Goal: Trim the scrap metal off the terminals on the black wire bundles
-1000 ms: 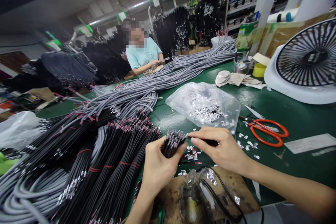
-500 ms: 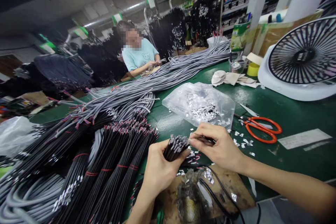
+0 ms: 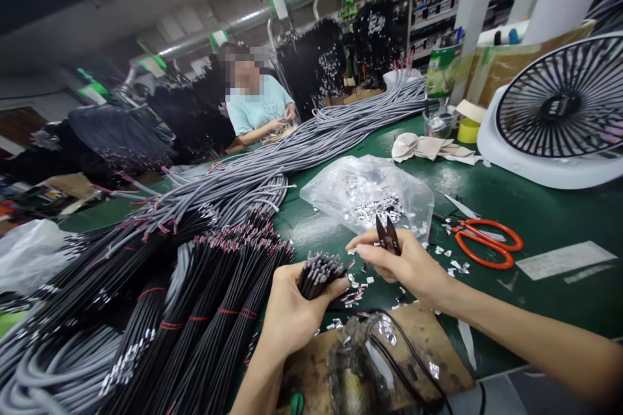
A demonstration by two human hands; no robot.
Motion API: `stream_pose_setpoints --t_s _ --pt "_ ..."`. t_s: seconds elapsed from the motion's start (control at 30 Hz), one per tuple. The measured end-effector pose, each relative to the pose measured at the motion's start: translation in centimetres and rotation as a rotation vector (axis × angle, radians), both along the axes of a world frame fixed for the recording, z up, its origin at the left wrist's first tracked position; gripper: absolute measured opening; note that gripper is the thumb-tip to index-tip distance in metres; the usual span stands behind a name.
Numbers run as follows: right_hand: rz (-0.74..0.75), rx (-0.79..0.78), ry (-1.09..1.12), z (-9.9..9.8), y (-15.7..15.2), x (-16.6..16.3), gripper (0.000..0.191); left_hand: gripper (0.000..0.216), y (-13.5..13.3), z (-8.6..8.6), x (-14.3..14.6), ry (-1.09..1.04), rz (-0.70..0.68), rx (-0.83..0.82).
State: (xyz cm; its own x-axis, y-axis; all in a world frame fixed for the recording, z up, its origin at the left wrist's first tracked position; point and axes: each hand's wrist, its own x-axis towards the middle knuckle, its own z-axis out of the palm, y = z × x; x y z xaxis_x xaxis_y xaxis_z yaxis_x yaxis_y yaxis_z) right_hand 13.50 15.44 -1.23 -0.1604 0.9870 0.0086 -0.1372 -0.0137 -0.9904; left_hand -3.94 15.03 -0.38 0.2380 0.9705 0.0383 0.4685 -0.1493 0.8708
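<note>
My left hand [image 3: 296,314] is wrapped round a bundle of thin black cables [image 3: 318,274], whose grey ends point up and away. One cable end with a red tip sticks out at the bundle's right side. Just right of it, my right hand [image 3: 406,266] grips small dark thread snips [image 3: 387,237], their two pointed blades apart and aimed upward. The right thumb and forefinger reach toward the bundle but stay clear of it. Below the hands, a brown board [image 3: 413,337] carries a lumpy, coated object [image 3: 355,369] and black cords.
Tied black cable bundles [image 3: 204,311] lie at left, with long grey cables [image 3: 341,123] behind. A clear plastic bag [image 3: 370,188] holds silvery bits; more are scattered beneath my hands. Orange-handled scissors [image 3: 487,240] and a fan [image 3: 559,107] are at right. A co-worker [image 3: 263,104] sits across the table.
My right hand has drawn back slightly from the bundle, and the snips have swung from lying along the palm to pointing up. A red-tipped cable end now stands out from the bundle.
</note>
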Motion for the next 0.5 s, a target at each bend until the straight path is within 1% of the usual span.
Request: stream_pose_setpoints --t_s 0.07,0.13,0.2,0.23,0.27,0.3,0.4,0.5 --pt "-0.032 0.196 -0.126 -0.12 0.09 0.34 0.019 0.028 0.0 0.41 -0.11 0.009 0.003 0.012" --pt "-0.124 0.329 -0.251 -0.41 0.39 0.67 0.016 0.027 -0.02 0.54 -0.17 0.027 0.01 0.023" --pt "-0.247 0.38 -0.331 -0.69 0.67 0.88 0.015 0.026 -0.03 0.44 -0.21 0.045 0.013 0.029" --pt "-0.279 0.382 -0.356 -0.76 0.74 0.91 0.015 0.025 -0.01 0.34 -0.21 0.05 0.011 0.033" --pt "-0.278 0.378 -0.371 -0.77 0.73 0.89 0.015 0.025 0.01 0.23 -0.21 0.051 0.006 0.037" --pt "-0.242 0.377 -0.376 -0.73 0.65 0.82 0.015 0.025 0.05 0.12 -0.21 0.051 0.0 0.041" --pt "-0.067 0.424 -0.387 -0.43 0.15 0.48 0.012 0.028 0.13 -0.12 -0.16 0.042 -0.016 0.039" --pt "0.016 0.456 -0.406 -0.24 -0.22 0.3 0.02 0.029 0.09 -0.16 -0.1 0.047 -0.019 0.039"
